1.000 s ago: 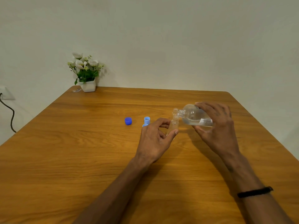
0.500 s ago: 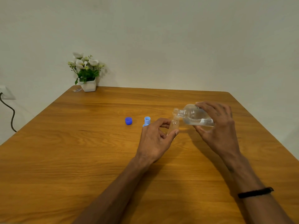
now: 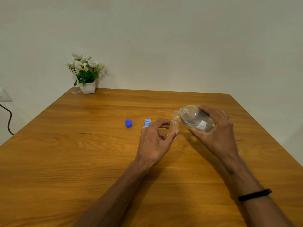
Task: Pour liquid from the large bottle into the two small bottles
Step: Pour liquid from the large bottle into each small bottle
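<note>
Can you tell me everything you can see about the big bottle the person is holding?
The large bottle looks like clear plastic with a white printed label near its base. Its cap is off. It holds clear liquid. The right hand grips its lower half, fingers over the top and thumb underneath, and holds it tipped above the table, mouth pointing left and slightly down. That open mouth sits right at the mouth of the small bottle, which the left hand pinches upright.

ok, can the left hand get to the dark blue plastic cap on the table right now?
Probably not yet: the left hand pinches the small clear bottle under the large clear bottle. The path to the dark blue plastic cap looks free.
</note>
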A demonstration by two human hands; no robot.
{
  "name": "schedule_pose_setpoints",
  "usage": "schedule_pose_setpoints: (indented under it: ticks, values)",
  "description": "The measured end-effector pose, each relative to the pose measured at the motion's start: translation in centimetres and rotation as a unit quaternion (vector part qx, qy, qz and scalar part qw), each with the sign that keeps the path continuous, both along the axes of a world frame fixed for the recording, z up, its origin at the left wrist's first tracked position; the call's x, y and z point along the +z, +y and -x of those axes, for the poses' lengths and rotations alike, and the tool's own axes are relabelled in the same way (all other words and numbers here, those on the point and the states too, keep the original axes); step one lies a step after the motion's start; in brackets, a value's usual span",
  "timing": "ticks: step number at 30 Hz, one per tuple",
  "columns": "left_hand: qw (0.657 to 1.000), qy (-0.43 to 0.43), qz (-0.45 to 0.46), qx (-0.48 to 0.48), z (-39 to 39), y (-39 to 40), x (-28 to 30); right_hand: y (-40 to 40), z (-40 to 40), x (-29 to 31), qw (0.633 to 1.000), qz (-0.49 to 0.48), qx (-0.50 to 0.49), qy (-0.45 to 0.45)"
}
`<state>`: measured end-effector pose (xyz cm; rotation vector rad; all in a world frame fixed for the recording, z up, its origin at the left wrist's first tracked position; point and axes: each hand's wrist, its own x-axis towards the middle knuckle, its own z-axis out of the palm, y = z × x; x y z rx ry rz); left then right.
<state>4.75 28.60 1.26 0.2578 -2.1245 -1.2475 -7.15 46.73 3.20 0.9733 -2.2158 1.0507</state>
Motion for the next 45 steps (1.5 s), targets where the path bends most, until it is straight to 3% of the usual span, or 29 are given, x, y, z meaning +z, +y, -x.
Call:
schedule_pose_setpoints:
  ticks: [9,18,45]
  values:
    - [0.998,0.012,0.034,0.052,-0.2,-0.5,0.3,-0.6,-0.7,0.4,0.984,0.124,0.005,-0.131]
    - [0.99,0.02,-0.003,0.141,-1.0,-3.4,0.7,-1.3,-1.5,-0.3,0.949,0.215,0.043,-0.227]
    - [0.969,-0.011,-0.071,0.235,-3.7,-5.3,-0.2,-1.1,-1.3,-0.5,0.94,0.206,0.08,-0.26]
